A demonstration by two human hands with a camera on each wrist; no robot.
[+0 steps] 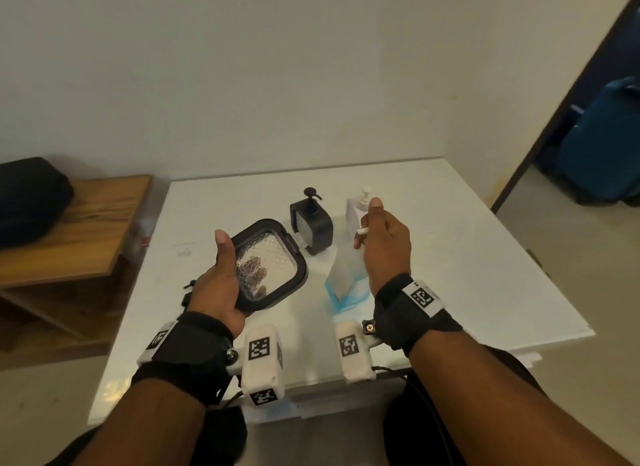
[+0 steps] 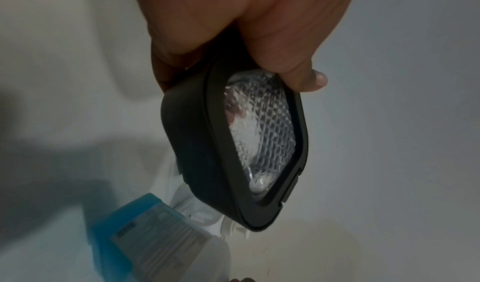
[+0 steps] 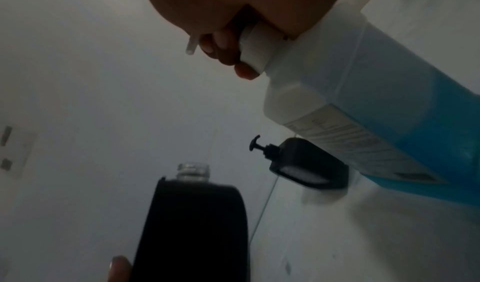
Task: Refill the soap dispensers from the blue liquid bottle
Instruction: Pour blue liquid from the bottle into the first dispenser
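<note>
— Two hands over one white table [image 1: 450, 257], yes? What lies on it, biggest first?

— Biggest is the blue liquid bottle [image 1: 341, 275], tilted with its base near the table's front and its neck pointing away from the person. The right hand [image 1: 384, 247] is wrapped round the neck end, fingers curled on the white pump collar, thumb sticking up; a thin white spout tip pokes out by the fingers.

— And the left?

— The left hand [image 1: 221, 285] grips a black-framed dispenser [image 1: 268, 264] with a clear textured window, lifted and leaning, thumb up along its left edge and fingers curled behind it. The right wrist view shows its clear threaded neck [image 3: 192, 170] uncapped, no pump on it.

— How close are the two?

— Just beside each other: the dispenser sits left of the bottle, its open neck aimed toward the bottle's neck end, not touching.

— Anything else standing?

— Behind them, a second black dispenser [image 1: 311, 228] with its pump on, upright, and a smaller white pump bottle [image 1: 356, 207] to its right, partly hidden by the right thumb.
</note>
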